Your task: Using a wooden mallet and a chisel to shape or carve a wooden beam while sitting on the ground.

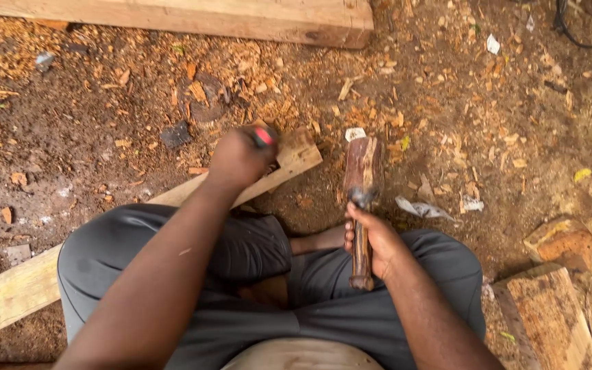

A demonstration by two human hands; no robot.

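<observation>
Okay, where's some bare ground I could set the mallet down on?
Barest is the dark dirt at left, between the big beam and the plank under the left hand. Wood chips crowd the middle beyond the plank's end, and past the mallet in the right hand, scraps litter the ground.

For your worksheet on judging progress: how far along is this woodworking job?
Done: wood chips litter the ground. In hand: the left hand holds a red-tipped tool on the plank; the right hand grips a wooden mallet. How much cutting remains cannot be told.
</observation>
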